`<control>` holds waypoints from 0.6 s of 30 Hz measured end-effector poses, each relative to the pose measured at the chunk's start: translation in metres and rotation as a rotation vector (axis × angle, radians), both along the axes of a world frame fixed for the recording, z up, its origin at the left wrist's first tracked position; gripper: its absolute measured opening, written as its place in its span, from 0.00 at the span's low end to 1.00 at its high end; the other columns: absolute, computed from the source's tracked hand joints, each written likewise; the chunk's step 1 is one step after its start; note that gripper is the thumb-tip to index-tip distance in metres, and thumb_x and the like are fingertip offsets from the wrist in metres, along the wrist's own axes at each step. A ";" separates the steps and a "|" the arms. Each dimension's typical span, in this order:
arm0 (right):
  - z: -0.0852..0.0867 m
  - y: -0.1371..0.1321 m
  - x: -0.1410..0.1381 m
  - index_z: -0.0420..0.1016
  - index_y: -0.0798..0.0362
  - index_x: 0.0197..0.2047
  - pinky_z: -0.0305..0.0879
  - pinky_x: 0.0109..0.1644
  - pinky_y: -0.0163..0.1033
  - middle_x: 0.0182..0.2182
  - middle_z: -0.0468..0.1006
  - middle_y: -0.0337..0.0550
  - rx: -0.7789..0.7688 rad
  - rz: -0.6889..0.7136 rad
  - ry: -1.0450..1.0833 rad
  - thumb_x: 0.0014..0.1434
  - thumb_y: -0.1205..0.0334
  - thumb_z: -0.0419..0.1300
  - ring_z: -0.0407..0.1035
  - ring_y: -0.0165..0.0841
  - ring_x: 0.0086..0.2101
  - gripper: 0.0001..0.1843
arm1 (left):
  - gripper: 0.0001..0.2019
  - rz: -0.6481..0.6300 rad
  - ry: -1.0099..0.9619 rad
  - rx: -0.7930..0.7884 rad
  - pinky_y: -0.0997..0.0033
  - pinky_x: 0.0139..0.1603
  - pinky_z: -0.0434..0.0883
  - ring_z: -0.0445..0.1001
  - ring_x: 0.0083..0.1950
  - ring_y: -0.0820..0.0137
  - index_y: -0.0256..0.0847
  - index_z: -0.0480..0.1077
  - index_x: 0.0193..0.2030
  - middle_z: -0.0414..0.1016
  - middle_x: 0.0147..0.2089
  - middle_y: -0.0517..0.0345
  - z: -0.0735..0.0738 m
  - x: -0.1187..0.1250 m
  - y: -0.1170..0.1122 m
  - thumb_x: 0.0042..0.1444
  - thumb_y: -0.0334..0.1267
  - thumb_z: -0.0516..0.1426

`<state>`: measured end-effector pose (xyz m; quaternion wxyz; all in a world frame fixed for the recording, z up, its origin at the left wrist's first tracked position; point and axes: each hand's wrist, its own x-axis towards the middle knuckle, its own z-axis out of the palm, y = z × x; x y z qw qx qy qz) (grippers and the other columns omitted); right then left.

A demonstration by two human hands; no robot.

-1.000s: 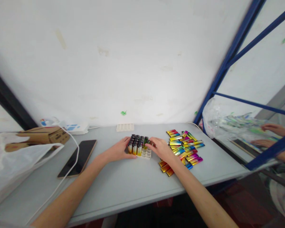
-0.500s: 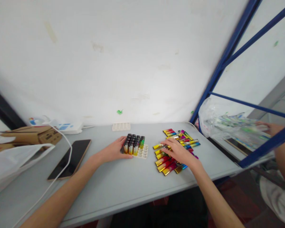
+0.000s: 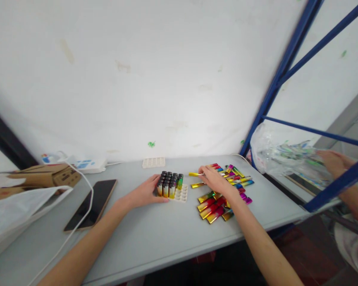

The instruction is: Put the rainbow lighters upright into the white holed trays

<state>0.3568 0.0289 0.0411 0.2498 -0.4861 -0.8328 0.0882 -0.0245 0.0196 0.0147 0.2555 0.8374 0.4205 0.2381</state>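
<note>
Black-topped lighters (image 3: pixel 166 186) stand upright in rows in a white holed tray (image 3: pixel 182 194); its right-hand holes hold none. My left hand (image 3: pixel 147 191) is curled round the left side of this block, thumb along the front and fingers behind. Over the loose pile my right hand (image 3: pixel 215 178) pinches a yellow metallic lighter (image 3: pixel 193 174), whose gold end points left. Below and right of that hand lie several shiny lighters (image 3: pixel 210 209) in gold, red, green, blue and purple. The hand and forearm hide part of the pile.
A second white holed tray (image 3: pixel 153 162) lies by the wall. On the left are a phone (image 3: pixel 91 202) with a white cable across it, a cardboard box (image 3: pixel 50 174) and a white bag (image 3: pixel 20 214). A blue metal frame (image 3: pixel 270 99) rises right; another person's hands (image 3: pixel 334 161) are beyond.
My right hand has moved up and slightly left over the pile and now has a yellow lighter between its fingers. My left hand stays at the tray.
</note>
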 end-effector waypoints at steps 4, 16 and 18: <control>-0.006 -0.002 -0.019 0.79 0.47 0.53 0.69 0.43 0.42 0.30 0.80 0.37 -0.052 -0.010 0.271 0.79 0.52 0.61 0.74 0.39 0.33 0.10 | 0.47 -0.004 -0.007 0.006 0.47 0.84 0.68 0.76 0.76 0.41 0.46 0.74 0.75 0.77 0.75 0.44 0.000 0.001 0.000 0.53 0.60 0.78; 0.009 -0.023 -0.062 0.76 0.45 0.45 0.81 0.43 0.44 0.40 0.85 0.42 -0.482 0.151 1.122 0.59 0.21 0.72 0.78 0.37 0.36 0.35 | 0.47 -0.015 -0.009 -0.001 0.46 0.85 0.65 0.74 0.78 0.42 0.45 0.72 0.77 0.75 0.77 0.43 -0.001 -0.001 0.001 0.54 0.59 0.78; 0.009 -0.028 -0.069 0.72 0.43 0.47 0.80 0.39 0.43 0.31 0.80 0.34 -0.537 0.202 1.145 0.61 0.20 0.70 0.74 0.34 0.28 0.35 | 0.48 -0.007 0.005 0.004 0.46 0.85 0.65 0.74 0.78 0.42 0.44 0.71 0.77 0.75 0.77 0.43 -0.001 0.000 0.001 0.54 0.60 0.78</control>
